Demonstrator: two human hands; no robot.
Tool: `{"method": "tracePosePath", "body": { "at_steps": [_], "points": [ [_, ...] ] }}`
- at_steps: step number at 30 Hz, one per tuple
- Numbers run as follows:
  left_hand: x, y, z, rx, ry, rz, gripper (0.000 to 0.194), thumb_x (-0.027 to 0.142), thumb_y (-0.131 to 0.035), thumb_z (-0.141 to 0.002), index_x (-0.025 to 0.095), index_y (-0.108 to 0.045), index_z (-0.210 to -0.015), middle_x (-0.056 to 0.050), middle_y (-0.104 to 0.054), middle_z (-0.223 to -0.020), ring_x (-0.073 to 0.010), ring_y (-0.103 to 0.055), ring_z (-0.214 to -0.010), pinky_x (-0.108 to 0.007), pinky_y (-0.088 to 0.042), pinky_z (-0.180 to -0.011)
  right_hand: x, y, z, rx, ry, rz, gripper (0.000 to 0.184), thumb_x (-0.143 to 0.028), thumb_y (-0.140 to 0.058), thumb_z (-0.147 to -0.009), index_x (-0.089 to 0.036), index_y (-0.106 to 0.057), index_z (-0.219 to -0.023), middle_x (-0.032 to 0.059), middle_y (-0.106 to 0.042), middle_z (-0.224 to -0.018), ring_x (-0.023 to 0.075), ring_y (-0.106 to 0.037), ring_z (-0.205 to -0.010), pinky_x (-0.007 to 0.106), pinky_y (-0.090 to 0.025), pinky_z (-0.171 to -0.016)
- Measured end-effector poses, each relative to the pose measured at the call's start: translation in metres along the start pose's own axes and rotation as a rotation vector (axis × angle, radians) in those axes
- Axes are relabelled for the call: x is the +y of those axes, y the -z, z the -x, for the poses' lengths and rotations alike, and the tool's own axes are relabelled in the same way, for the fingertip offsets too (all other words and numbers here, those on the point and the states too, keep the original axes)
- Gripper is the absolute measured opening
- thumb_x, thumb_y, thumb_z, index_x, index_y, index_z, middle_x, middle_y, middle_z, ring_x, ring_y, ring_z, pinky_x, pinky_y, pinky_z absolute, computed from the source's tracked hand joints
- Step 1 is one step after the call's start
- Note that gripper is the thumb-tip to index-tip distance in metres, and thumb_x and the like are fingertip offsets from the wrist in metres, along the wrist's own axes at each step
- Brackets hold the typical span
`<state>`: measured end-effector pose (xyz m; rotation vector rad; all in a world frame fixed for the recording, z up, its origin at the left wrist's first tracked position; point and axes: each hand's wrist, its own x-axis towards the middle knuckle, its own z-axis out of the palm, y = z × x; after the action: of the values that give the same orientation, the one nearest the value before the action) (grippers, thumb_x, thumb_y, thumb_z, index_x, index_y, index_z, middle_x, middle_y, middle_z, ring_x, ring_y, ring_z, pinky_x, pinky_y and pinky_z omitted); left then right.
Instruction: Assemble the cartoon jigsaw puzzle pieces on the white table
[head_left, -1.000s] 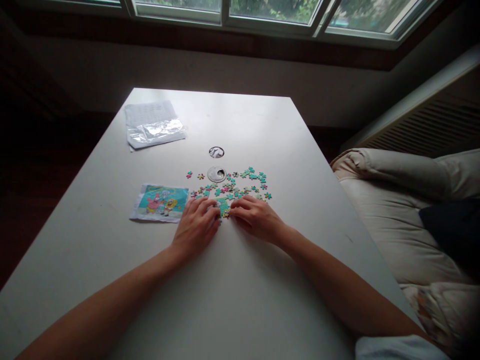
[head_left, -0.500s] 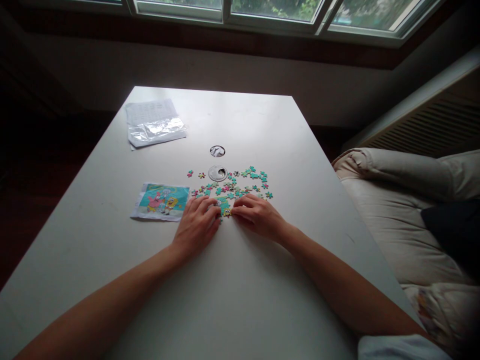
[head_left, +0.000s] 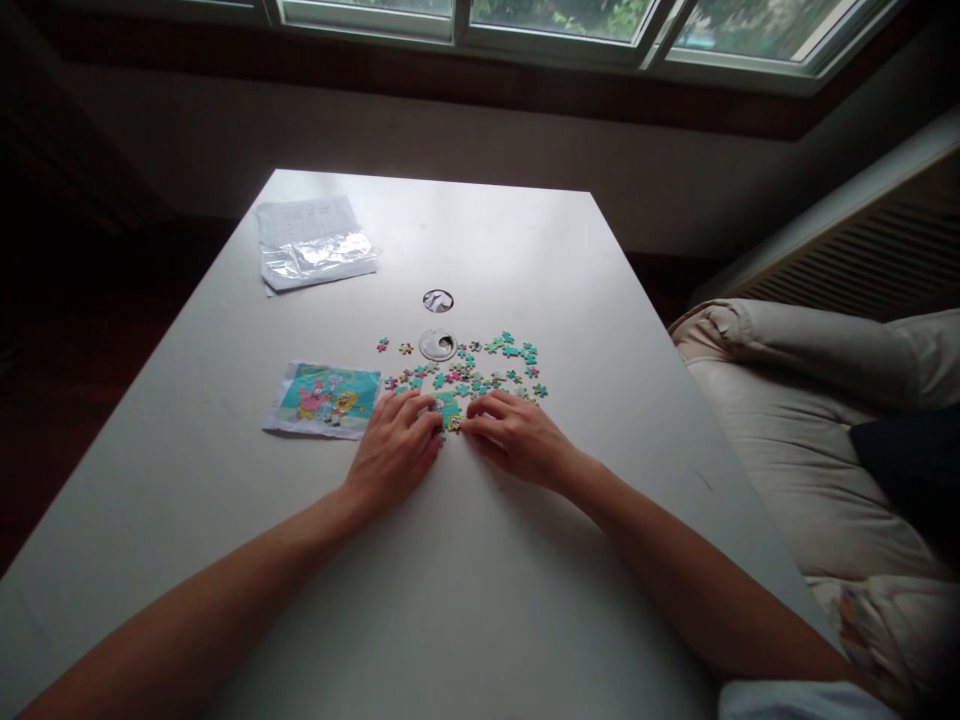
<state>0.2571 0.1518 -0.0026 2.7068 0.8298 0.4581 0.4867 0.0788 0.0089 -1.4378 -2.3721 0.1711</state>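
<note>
A small joined patch of jigsaw puzzle [head_left: 448, 406], green with a yellow cartoon face at its lower right, lies flat between my hands. My left hand [head_left: 396, 435] presses its curled fingertips on the patch's left side and hides part of it. From the right, my right hand [head_left: 517, 432] pinches the yellow-faced puzzle piece [head_left: 455, 424] at the patch's edge. Just beyond my fingers, several loose puzzle pieces [head_left: 480, 386] in green, pink and yellow are scattered. Left of my left hand is a picture sheet [head_left: 330, 400] with cartoon figures.
On the white table [head_left: 480, 600] lie papers with a clear plastic bag [head_left: 319, 245] at the far left. Two round fittings, a hole [head_left: 438, 301] and a grey disc [head_left: 437, 345], sit beyond the pieces. A beige sofa [head_left: 757, 440] stands along the right.
The whole view has shifted slightly. Both hands stay at the puzzle patch, with only a tiny movement of the right fingertips at the yellow-faced piece.
</note>
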Motion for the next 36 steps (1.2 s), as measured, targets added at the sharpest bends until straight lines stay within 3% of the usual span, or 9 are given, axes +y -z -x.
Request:
{"method": "tracePosePath", "body": {
  "at_steps": [11,20,29,36],
  "points": [
    [0.002,0.001,0.002,0.018,-0.041,-0.056,0.021,0.022,-0.054,-0.096,0.024,-0.063,-0.116,-0.007,-0.06,-0.136,-0.0287,-0.046,-0.135,-0.054,-0.032,-0.118,0.004,-0.002,0.001,0.04,-0.008,-0.02,0.013,-0.02,-0.057,-0.096,-0.023,-0.069,-0.101,0.0079,-0.067,-0.105,0.0216,-0.057,-0.097,0.035,-0.049,-0.083],
    [0.015,0.008,0.007,-0.028,-0.151,-0.109,0.021,0.023,-0.048,-0.1,0.021,-0.066,-0.111,-0.006,-0.069,-0.121,-0.0246,-0.061,-0.109,-0.042,-0.048,-0.097,0.01,-0.011,0.002,0.075,0.008,-0.116,0.013,-0.023,-0.054,-0.098,-0.022,-0.066,-0.096,0.0069,-0.067,-0.1,0.0199,-0.056,-0.094,0.034,-0.048,-0.085],
    [-0.021,0.017,-0.009,0.135,0.057,-0.067,0.02,0.028,-0.051,-0.099,0.024,-0.069,-0.106,-0.004,-0.072,-0.115,-0.0251,-0.061,-0.109,-0.044,-0.047,-0.098,0.012,-0.011,0.002,0.095,0.0,-0.157,0.016,-0.024,-0.051,-0.099,-0.023,-0.066,-0.097,0.007,-0.067,-0.099,0.0194,-0.058,-0.094,0.033,-0.049,-0.086],
    [-0.039,0.015,-0.015,0.086,0.098,-0.125,0.039,0.03,-0.053,-0.097,0.023,-0.059,-0.134,-0.007,-0.058,-0.143,-0.0314,-0.044,-0.136,-0.052,-0.036,-0.113,0.011,-0.013,0.001,0.117,-0.016,-0.177,0.014,-0.024,-0.053,-0.099,-0.023,-0.067,-0.097,0.0064,-0.068,-0.097,0.0193,-0.059,-0.093,0.032,-0.049,-0.085]
  ]
}}
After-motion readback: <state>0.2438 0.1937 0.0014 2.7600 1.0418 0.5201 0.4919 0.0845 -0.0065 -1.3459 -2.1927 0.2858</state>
